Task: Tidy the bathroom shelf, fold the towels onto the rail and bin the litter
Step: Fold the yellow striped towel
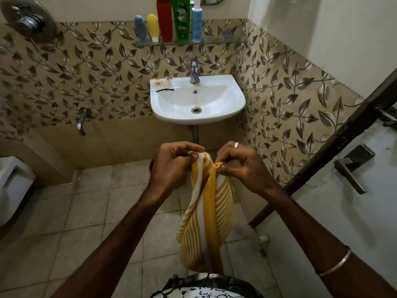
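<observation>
Yellow-and-white striped towel [207, 214] held up by both hands above the tiled floor [86, 222].

The left hand [171, 166] and right hand [238, 166] each pinch a top corner, fingers curled tight on the cloth; the towel hangs in loose folds between them, in front of the white sink [197, 100], with wrappers [163, 82] at the sink's back left corner.

We are holding the towel [206, 211] at centre, left hand [171, 166] at its nine o'clock, right hand [242, 166] at three. The sink [214, 104] is sitting at twelve o'clock, wrappers [163, 82] lying on its rim at ten. The shelf [214, 40] is hanging above it, carrying bottles [164, 20].
</observation>
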A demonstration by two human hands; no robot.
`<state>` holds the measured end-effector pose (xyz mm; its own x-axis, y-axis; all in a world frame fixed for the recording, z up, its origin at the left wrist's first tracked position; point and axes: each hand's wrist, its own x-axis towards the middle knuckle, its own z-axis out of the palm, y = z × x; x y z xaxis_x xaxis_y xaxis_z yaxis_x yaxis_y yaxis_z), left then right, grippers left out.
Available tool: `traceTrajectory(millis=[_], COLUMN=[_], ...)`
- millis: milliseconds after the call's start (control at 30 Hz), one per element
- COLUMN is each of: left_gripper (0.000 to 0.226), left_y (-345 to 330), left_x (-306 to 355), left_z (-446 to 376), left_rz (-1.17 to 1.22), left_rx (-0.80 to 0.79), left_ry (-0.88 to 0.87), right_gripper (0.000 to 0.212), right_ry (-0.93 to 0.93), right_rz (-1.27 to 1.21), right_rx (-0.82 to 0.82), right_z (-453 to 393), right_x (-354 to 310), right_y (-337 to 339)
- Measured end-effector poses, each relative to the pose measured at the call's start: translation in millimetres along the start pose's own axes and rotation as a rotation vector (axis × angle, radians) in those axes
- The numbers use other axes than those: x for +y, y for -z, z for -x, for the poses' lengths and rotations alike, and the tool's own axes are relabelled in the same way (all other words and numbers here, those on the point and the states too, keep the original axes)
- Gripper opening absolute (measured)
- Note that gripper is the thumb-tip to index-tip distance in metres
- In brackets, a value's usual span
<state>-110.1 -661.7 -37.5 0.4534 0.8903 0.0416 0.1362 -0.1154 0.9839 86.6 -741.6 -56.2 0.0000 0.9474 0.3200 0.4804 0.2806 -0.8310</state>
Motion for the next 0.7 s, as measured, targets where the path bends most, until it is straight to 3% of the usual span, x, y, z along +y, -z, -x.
traceTrajectory(millis=[100,200,367,533,700], left_gripper=[0.028,0.024,0.028,0.03,0.023], left_y=[0.2,0.4,4.9,2.7,7.2], left_x=[2.3,2.0,0.1,3.7,10.2], left_z=[-0.7,3.3,6.8,12.6,10.9], left_rz=[-0.025,-0.024,-0.045,-0.258,-0.412], left_rx=[-0.087,-0.198,-0.254,-0.155,-0.12], left_ry=[-0.03,-0.04,-0.002,-0.173,-0.334], right_gripper=[0.008,0.012,0.015,0.014,0.036], right_ry=[-0.029,-0.022,-0.05,-0.045,-0.137], right_rz=[-0.104,-0.045,-0.019,-0.017,-0.219], right_rx=[-0.046,0.004,0.062,0.062,-0.051], right_z=[0.6,-2.6,-6.7,-13.0,-17.7], right_x=[-0.9,-1.9,-1.1,1.2,6.0], right_y=[-5.9,-12.3,-17.3,-21.1,-17.9])
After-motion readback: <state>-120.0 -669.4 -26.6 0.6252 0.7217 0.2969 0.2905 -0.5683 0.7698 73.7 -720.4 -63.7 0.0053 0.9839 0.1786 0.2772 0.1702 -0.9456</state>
